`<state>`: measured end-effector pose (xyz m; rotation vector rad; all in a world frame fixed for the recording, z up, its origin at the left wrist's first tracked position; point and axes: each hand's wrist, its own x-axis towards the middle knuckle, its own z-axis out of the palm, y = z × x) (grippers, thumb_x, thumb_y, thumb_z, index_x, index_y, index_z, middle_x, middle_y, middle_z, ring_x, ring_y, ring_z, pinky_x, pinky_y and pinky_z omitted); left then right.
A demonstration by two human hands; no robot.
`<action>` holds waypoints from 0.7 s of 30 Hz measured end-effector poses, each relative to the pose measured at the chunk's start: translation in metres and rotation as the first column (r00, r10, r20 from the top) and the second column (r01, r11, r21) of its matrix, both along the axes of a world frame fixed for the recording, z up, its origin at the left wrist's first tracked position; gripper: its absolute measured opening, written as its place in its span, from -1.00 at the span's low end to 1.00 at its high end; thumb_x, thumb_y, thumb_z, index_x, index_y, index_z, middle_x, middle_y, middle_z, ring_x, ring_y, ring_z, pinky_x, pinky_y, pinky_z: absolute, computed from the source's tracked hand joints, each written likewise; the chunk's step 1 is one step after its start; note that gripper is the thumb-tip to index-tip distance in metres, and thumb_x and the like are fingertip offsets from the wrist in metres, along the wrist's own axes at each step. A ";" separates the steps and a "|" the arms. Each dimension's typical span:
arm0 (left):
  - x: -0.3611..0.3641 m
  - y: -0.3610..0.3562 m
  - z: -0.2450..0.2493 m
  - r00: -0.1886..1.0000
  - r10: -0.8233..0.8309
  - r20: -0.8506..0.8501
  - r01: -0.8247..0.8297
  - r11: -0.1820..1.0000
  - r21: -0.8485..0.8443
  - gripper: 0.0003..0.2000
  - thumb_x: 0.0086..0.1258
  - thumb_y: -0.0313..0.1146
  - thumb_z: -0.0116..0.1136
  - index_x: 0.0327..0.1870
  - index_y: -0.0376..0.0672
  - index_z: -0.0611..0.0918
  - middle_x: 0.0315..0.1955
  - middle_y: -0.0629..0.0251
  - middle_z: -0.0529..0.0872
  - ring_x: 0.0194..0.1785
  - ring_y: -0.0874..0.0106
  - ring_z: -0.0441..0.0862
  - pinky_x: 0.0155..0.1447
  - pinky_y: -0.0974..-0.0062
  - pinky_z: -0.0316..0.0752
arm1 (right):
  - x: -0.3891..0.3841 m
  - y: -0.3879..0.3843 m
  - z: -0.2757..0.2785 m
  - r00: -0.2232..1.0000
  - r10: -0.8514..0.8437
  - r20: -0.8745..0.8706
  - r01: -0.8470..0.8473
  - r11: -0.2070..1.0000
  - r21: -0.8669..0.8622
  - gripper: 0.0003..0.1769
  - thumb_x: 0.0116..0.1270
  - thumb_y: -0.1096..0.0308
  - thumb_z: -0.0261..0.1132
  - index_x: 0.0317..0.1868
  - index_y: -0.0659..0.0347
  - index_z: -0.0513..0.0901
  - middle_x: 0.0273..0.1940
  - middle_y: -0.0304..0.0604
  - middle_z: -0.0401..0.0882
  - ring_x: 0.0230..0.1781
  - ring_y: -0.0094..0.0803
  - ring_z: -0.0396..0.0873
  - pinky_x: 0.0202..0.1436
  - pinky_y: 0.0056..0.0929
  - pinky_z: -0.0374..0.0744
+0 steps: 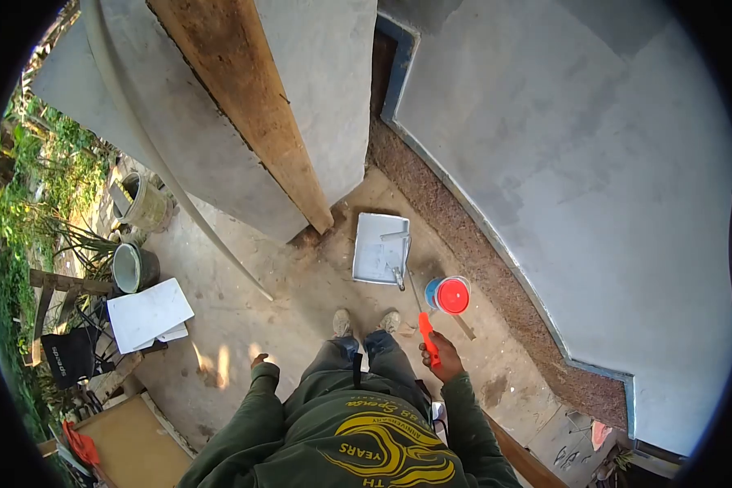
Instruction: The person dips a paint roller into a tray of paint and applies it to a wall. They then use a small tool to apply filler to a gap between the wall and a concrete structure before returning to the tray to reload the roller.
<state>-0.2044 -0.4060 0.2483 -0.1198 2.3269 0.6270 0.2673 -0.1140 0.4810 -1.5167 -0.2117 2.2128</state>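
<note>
My right hand [442,356] is wrapped round the bright orange-red handle [428,335] of a tool, held in front of my right hip. A thin greyish strip runs from the handle's far end towards the tray; the tool's exact kind is unclear. My left hand [259,359] hangs by my left side, holding nothing, its fingers partly in view and loosely apart. Beyond my feet lies a white paint tray [368,261] with a paint roller frame [398,276] in it. Right of the tray stands a blue paint bucket [432,294] with a red lid [453,296].
A wooden plank [244,98] leans ahead beside a grey wall [577,179]. A pale hose [154,154] curves down on the left. Buckets [135,268], a white board [150,314] and a black chair [73,356] stand along the left edge near plants.
</note>
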 end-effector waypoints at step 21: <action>0.156 0.083 -0.088 0.853 -0.474 0.218 0.440 0.878 0.189 -0.60 0.40 -0.32 0.30 0.27 0.01 0.70 -0.08 0.20 0.85 -0.17 0.17 0.84 0.00 0.20 0.74 | -0.053 -0.075 -0.251 0.914 0.263 0.310 -0.210 0.958 -0.194 -0.48 0.55 -0.12 0.28 0.25 0.07 0.48 -0.43 -0.23 0.53 -0.68 -0.47 0.44 -0.68 -0.38 0.41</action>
